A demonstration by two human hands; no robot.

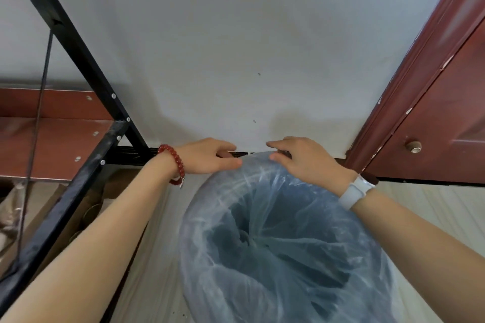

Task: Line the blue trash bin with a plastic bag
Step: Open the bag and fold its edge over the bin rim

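A round blue trash bin (210, 283) stands on the floor below me, close to the white wall. A thin clear plastic bag (278, 220) hangs inside it and is folded over the rim all around. Both hands are at the bin's far rim by the wall. My left hand (210, 156), with a red bead bracelet on the wrist, pinches the bag's edge at the upper left of the rim. My right hand (301, 158), with a pale watch on the wrist, presses its fingers on the bag over the far rim. The bin's outer wall is mostly hidden by plastic.
A black metal rack (78, 155) with reddish-brown shelves stands at the left, with a cardboard box (78, 207) under it. A dark red door (433, 118) and its frame are at the right. The white wall (236, 47) is directly behind the bin.
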